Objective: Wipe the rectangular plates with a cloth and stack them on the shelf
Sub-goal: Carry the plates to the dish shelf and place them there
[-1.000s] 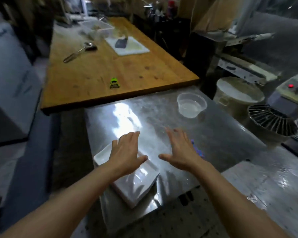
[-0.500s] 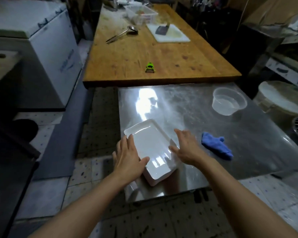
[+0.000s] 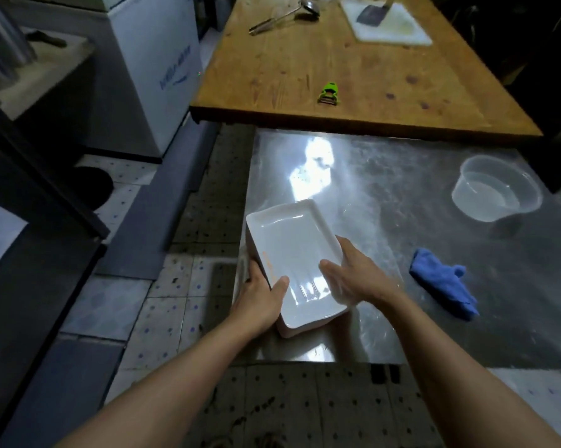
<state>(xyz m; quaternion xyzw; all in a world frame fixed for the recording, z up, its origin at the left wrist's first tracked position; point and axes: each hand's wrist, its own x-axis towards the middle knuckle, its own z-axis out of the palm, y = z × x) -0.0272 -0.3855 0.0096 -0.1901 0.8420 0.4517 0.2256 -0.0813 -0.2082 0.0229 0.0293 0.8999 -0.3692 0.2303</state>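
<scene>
A stack of white rectangular plates [image 3: 292, 240] sits at the near left corner of the steel table [image 3: 402, 195]. My left hand [image 3: 259, 295] grips the stack's left long edge, thumb over the rim of the top plate. My right hand [image 3: 353, 279] grips the right long edge, thumb lying inside the top plate. A crumpled blue cloth [image 3: 444, 289] lies on the steel to the right of my right hand, apart from it. No shelf can be made out for certain.
A clear plastic bowl [image 3: 496, 192] holding water stands at the table's far right. Behind is a wooden table [image 3: 337, 69] with a green peeler [image 3: 329, 93], a ladle [image 3: 282, 16] and a white cutting board [image 3: 389, 24]. A white chest freezer [image 3: 149, 59] stands at left across the tiled aisle.
Both hands came down from hovering over the table and closed on the two long edges of the plate stack. My view swung left and down.
</scene>
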